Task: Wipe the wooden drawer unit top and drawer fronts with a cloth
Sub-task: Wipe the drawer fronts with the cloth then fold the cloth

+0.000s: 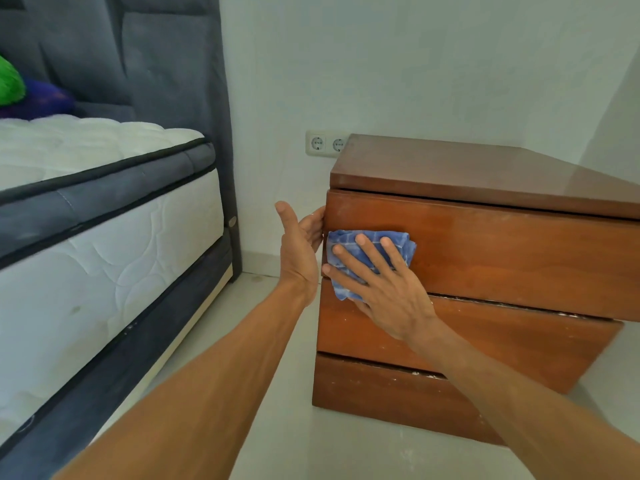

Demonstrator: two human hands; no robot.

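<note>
Cloth, blue checked, sits half hidden under my right hand, fingers spread flat, pressed to the top drawer front at its left end. My left hand meets that edge, fingertips hidden, so I cannot tell whether it grips. The drawer unit is cut off at right.

Drawer unit, centre right: reddish-brown wood, faint darker grain. Top browner, pale sheen toward right. White specks along edges of lower drawers.
Cloth, centre: blue, lighter blue-white check.
Mattress, left: white, quilted curved stitching. Grey band, black piping.
Headboard, upper left: dark grey.
Far upper left: bright green cushion, deep purple cushion.
Wall: pale bluish white.
Socket: white.
Floor, bottom: pale grey-beige.
</note>
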